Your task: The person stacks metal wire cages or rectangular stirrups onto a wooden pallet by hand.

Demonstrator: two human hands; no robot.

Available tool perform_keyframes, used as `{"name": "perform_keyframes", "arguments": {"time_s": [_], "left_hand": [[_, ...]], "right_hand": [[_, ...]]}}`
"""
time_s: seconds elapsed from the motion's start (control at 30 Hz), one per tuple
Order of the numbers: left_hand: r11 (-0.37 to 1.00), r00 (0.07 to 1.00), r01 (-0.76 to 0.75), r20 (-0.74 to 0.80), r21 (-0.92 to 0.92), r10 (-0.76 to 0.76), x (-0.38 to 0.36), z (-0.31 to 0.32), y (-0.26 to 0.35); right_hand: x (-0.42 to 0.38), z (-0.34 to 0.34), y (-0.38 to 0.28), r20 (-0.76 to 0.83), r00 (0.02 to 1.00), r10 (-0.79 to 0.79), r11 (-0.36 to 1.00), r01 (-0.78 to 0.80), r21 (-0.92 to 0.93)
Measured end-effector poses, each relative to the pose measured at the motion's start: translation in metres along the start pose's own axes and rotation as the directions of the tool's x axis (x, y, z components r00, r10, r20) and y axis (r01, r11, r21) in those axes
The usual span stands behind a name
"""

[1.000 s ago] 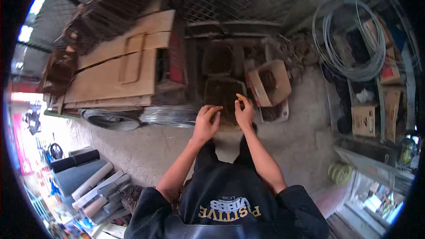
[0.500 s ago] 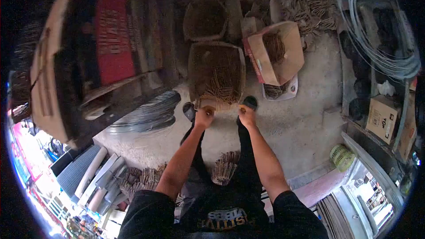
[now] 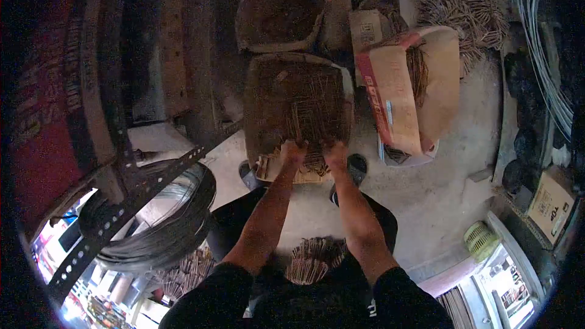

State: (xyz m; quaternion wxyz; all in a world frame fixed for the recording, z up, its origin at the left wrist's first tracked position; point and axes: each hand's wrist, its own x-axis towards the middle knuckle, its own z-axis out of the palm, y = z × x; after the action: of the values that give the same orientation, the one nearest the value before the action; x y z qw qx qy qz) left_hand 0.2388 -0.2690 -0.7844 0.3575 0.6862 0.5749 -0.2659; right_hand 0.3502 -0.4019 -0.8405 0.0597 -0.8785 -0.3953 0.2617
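Both my arms reach down into a worn, open box (image 3: pixel 251 116) that stands on the floor between my feet. Inside it lies a tangled heap of thin, rusty bent wire pieces (image 3: pixel 314 106). My left hand (image 3: pixel 294 151) is curled into the near left part of this heap, its fingers closed on some pieces. A short way to its right, my right hand (image 3: pixel 334 153) is closed on wire pieces too. Shadow and the wires partly hide the fingertips of both hands.
Behind stands another dark container (image 3: pixel 280 12). To the right, a tilted cardboard carton (image 3: pixel 396 91) holds more wire. A coil of grey wire (image 3: pixel 152 231) lies left beside a perforated metal bar (image 3: pixel 131 204). Bundled rusty pieces (image 3: pixel 314 262) sit beneath me; a green basket (image 3: pixel 480 240) stands right.
My hands have moved forward and down from the box's near edge into the wire heap, coming closer together. The view has dropped nearer to the boxes.
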Motion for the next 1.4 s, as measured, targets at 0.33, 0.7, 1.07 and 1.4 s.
{"name": "perform_keyframes", "arguments": {"time_s": [0.33,0.7,1.07,1.4], "left_hand": [[0.954,0.975,-0.158,0.19,0.254,0.111,0.017,0.005,-0.013],[0.818,0.976,-0.216,-0.113,-0.532,0.185,-0.107,0.001,-0.028],[0.749,0.834,-0.469,-0.514,-0.469,0.2,-0.411,-0.312,0.057],[0.588,0.711,-0.632,-0.679,-0.505,0.181,-0.568,-0.467,0.034]], "right_hand": [[0.011,0.181,0.097,0.147,0.982,0.12,0.887,-0.173,0.427],[-0.068,-0.108,-0.02,0.069,0.987,0.142,0.866,-0.158,0.474],[-0.175,-0.47,-0.181,-0.012,0.998,-0.067,0.655,0.053,0.754],[-0.259,-0.628,-0.307,-0.259,0.93,-0.26,0.493,0.359,0.793]]}}
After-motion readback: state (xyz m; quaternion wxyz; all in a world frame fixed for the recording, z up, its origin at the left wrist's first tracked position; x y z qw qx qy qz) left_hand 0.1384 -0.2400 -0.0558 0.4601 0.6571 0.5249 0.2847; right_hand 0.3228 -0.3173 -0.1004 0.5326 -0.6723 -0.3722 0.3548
